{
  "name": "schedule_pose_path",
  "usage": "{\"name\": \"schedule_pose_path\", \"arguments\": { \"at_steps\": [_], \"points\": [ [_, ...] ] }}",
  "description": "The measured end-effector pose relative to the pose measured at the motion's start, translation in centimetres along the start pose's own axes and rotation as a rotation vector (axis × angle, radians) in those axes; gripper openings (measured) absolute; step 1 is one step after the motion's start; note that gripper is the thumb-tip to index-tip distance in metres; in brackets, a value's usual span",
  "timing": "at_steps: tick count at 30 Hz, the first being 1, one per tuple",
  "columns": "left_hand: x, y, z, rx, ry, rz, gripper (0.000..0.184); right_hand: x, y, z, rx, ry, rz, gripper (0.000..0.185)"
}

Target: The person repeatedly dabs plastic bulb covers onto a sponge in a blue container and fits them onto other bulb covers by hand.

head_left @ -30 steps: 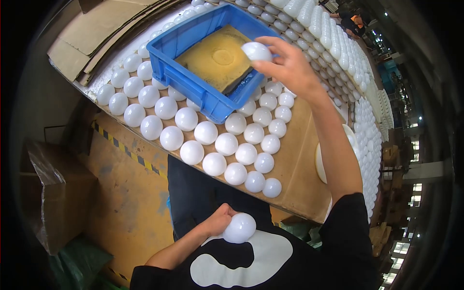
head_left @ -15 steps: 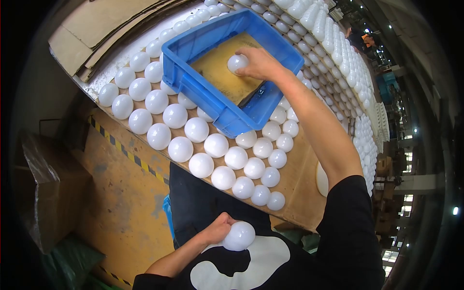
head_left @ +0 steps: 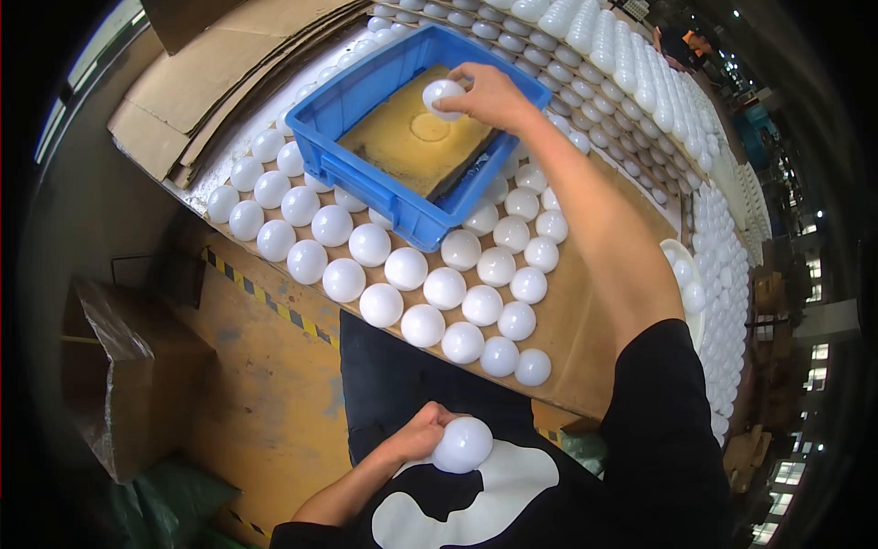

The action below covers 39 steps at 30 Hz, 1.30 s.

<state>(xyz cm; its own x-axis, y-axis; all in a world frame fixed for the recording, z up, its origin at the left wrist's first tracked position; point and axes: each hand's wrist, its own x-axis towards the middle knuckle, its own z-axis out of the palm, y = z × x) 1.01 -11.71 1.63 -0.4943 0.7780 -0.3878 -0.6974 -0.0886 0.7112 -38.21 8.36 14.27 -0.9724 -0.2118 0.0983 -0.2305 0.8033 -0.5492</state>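
Observation:
My right hand [head_left: 485, 96] pinches a white bulb globe [head_left: 443, 98] just above a yellow sponge [head_left: 402, 151]. A round imprint shows on the sponge beneath the globe. That sponge lies inside a blue plastic bin [head_left: 352, 188], with some dark wet-looking patches around it. Close to my shirt, my left hand [head_left: 426, 432] is closed on a second white globe [head_left: 463, 445], gripping its far left side; the fingers are partly hidden. Rows of white globes [head_left: 423, 325] stand on a cardboard sheet [head_left: 585, 339] in front of and beside the bin.
Stacked layers of bulb globes [head_left: 585, 55] rise at the back right. Flat cardboard sheets [head_left: 210, 82] lie at the back left. A white dish [head_left: 692, 320] with globes is by my right arm. On the floor stands an open carton [head_left: 146, 384]. Another person [head_left: 684, 48] is far behind.
My right hand has lifted its globe off the sponge, exposing the round imprint. My left hand still holds its globe near my shirt. The whole view has shifted slightly.

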Motion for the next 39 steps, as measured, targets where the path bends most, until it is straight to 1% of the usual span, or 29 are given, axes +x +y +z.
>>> {"name": "schedule_pose_path", "arguments": {
  "at_steps": [1,3,4,6,9,10,11,12,13,14,16,17,21,23,24,25,26,27,29,30,31,32,33,34,35,36,37,38,39],
  "points": [
    [-0.1,0.1,0.2,0.01,-0.005,-0.018,0.033,-1.3,-0.1,-1.5,0.009,0.01,0.016,0.062],
    [0.1,0.1,0.8,0.121,-0.014,-0.032,0.03,-5.7,-0.1,-4.5,0.137,0.095,-0.069,0.059],
    [0.1,1.1,1.7,0.142,0.015,-0.044,0.029,-8.8,0.0,-5.9,0.134,0.1,-0.021,0.059],
    [0.6,0.0,1.9,0.067,-0.002,-0.025,0.027,-15.5,0.0,-7.8,0.136,0.153,-0.06,0.064],
    [1.3,-2.6,1.9,0.05,0.129,-0.054,0.022,-25.8,3.0,-7.0,0.193,0.121,0.036,0.054],
    [1.4,-2.4,1.9,0.054,0.122,-0.066,0.022,-28.9,3.6,-6.4,0.145,0.097,0.119,0.054],
    [1.5,-1.7,2.0,0.085,0.061,-0.051,0.022,-31.7,4.2,-5.6,0.099,0.07,0.2,0.055],
    [1.7,-1.4,2.1,0.117,0.002,-0.035,0.021,-34.1,5.1,-4.5,0.089,0.058,0.247,0.055],
    [1.8,-1.4,2.2,0.22,-0.01,0.009,0.02,-35.9,5.9,-3.4,0.08,0.047,0.295,0.055],
    [2.0,-1.4,2.3,0.226,-0.015,-0.001,0.02,-37.3,6.2,-2.5,0.085,0.053,0.305,0.055],
    [2.3,-1.2,2.6,0.219,-0.025,0.032,0.021,-38.8,6.5,-0.8,0.083,-0.013,0.438,0.056],
    [2.2,-0.9,2.8,0.226,-0.024,0.026,0.021,-39.1,6.6,-0.1,0.106,-0.028,0.457,0.056],
    [1.8,0.0,3.0,0.348,-0.01,0.029,0.021,-39.1,7.2,1.7,0.022,-0.072,0.438,0.057],
    [1.3,-0.6,2.9,0.383,0.003,0.022,0.022,-39.4,7.2,1.9,-0.076,0.02,0.363,0.061],
    [1.3,-1.4,3.0,0.408,0.183,-0.015,0.022,-39.3,6.2,1.4,-0.071,0.001,0.349,0.061],
    [1.0,-1.7,3.6,0.424,0.369,-0.06,0.022,-39.1,4.4,0.2,0.03,-0.008,0.344,0.063],
    [0.8,-1.3,3.5,0.528,0.308,-0.091,0.019,-39.0,2.5,-0.7,0.137,-0.027,0.342,0.065],
    [1.0,-1.8,3.3,0.443,0.326,-0.107,0.019,-39.1,1.1,-1.0,0.16,-0.066,0.337,0.065],
    [1.1,-2.2,2.9,0.347,0.362,-0.133,0.019,-39.3,-1.2,-1.5,0.503,-0.434,0.217,0.067],
    [1.2,-1.7,2.8,0.413,0.325,-0.138,0.02,-39.3,-2.4,-1.0,0.607,-0.537,0.167,0.068],
    [1.2,-1.5,2.7,0.481,0.281,-0.139,0.021,-39.5,-3.1,0.0,0.651,-0.611,0.134,0.068],
    [1.3,-1.5,2.7,0.471,0.285,-0.141,0.021,-39.5,-3.7,0.9,0.693,-0.683,0.102,0.068],
    [1.3,-1.5,2.7,0.44,0.27,-0.165,0.023,-39.6,-3.7,2.1,0.684,-0.667,-0.007,0.069],
    [1.3,-1.5,2.6,0.409,0.254,-0.186,0.025,-39.5,-3.7,2.4,0.681,-0.676,-0.005,0.069],
    [0.7,-2.3,2.5,0.565,0.283,0.053,0.024,-39.3,-3.7,2.7,0.7,-0.754,0.1,0.066],
    [0.7,-2.2,2.0,0.554,0.286,0.055,0.024,-39.1,-3.7,2.9,0.717,-0.83,0.206,0.063],
    [0.9,-1.9,1.3,0.341,0.175,-0.001,0.024,-39.1,-3.5,3.2,0.71,-0.84,0.21,0.063],
    [1.0,-1.8,0.9,0.127,0.062,-0.054,0.025,-39.2,-3.2,3.6,0.809,-0.842,0.305,0.061],
    [1.1,-1.6,1.0,0.116,0.06,-0.046,0.025,-39.3,-2.9,3.8,0.904,-0.839,0.401,0.058]
  ]
}}
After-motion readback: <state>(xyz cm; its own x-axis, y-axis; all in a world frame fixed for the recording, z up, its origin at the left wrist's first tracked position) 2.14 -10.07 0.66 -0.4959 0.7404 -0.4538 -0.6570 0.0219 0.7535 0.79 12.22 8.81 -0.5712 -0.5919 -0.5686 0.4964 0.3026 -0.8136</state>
